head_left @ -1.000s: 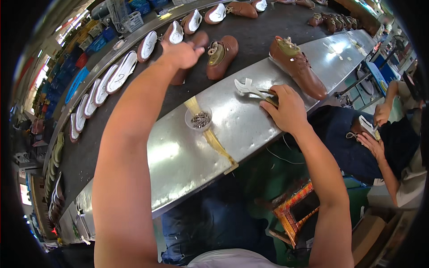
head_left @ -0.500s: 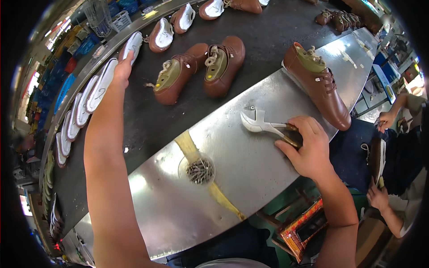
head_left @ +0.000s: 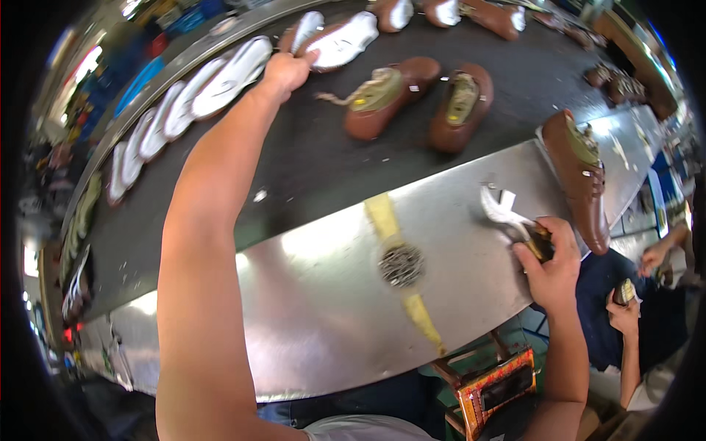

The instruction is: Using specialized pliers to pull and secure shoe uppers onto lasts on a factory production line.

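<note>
White-soled brown shoe (head_left: pixel 340 44), gripped in left hand (head_left: pixel 286 72) at far side of dark belt (head_left: pixel 309 173), swung right — now out of line with row (head_left: pixel 235 76). Hands apart; right hand (head_left: pixel 553 268) clamped on pincers (head_left: pixel 507 211), near right.

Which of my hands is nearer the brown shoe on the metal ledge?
Right. Your right hand is close beside that brown shoe; your left hand is farther, at a white-bottomed shoe.
</note>
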Action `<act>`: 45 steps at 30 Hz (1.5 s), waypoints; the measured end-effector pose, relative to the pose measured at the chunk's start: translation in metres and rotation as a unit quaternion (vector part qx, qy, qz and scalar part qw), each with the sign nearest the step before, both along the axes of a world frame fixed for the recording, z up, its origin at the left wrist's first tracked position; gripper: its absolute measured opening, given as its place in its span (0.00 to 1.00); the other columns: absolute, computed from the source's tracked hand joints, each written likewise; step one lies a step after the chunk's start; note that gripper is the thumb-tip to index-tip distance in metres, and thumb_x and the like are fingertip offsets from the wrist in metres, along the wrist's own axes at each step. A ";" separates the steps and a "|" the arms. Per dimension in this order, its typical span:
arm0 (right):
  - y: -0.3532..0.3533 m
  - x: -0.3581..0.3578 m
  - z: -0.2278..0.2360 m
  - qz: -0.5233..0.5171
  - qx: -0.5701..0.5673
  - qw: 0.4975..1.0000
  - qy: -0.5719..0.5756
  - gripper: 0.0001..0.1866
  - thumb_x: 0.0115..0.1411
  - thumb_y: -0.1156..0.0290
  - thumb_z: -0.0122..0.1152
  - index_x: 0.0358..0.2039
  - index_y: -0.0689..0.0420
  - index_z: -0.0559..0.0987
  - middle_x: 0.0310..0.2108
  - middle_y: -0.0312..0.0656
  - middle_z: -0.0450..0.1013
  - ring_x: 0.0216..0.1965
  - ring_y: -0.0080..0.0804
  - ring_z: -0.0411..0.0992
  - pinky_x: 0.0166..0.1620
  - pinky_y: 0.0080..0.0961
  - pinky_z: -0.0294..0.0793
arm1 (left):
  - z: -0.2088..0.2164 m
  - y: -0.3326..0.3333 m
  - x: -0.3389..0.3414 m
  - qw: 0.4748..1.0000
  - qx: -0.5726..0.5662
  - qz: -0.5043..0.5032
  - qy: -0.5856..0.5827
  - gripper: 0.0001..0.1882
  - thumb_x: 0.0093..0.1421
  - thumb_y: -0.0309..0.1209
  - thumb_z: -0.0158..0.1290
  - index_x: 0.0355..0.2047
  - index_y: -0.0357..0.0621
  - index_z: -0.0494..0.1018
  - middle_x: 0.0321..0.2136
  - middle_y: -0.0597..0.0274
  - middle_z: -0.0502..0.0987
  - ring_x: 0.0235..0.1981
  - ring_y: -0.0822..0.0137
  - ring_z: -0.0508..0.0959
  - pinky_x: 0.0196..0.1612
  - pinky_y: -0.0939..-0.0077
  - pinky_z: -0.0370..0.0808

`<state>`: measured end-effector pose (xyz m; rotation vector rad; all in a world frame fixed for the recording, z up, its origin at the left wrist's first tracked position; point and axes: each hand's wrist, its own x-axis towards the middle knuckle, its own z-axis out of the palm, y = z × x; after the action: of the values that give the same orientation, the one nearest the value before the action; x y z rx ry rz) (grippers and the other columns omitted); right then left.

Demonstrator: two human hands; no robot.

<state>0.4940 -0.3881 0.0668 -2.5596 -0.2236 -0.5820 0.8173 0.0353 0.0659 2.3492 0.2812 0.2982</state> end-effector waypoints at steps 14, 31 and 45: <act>-0.003 -0.009 -0.004 0.013 -0.103 0.989 -0.103 0.23 0.55 0.63 0.67 0.46 0.64 0.74 0.42 0.52 0.73 0.44 0.50 0.73 0.48 0.39 0.72 | 0.104 0.180 -0.542 0.991 -0.102 0.057 0.072 0.22 0.64 0.43 0.56 0.43 0.31 0.75 0.34 0.67 0.76 0.38 0.76 0.70 0.45 0.79 0.68; 0.147 -0.368 -0.094 0.202 0.451 0.613 0.616 0.16 0.64 0.71 0.58 0.50 0.64 0.71 0.35 0.37 0.71 0.34 0.23 0.70 0.38 0.23 0.72 | 0.075 0.147 -0.463 0.940 0.263 -0.086 0.200 0.42 0.57 0.56 0.55 0.60 0.32 0.65 0.52 0.37 0.74 0.54 0.45 0.75 0.57 0.63 0.69; 0.139 -0.412 -0.026 0.309 0.121 0.801 0.499 0.12 0.64 0.69 0.57 0.44 0.63 0.76 0.29 0.41 0.78 0.30 0.25 0.77 0.36 0.24 0.75 | -0.088 -0.019 -0.750 0.876 -0.463 -0.133 -0.030 0.39 0.65 0.27 0.54 0.71 0.51 0.47 0.58 0.60 0.66 0.57 0.67 0.67 0.61 0.70 0.62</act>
<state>0.0821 -0.2496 0.0408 -2.0131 -0.5147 0.9152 0.0678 0.0159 -0.0220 1.3949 0.0367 0.0631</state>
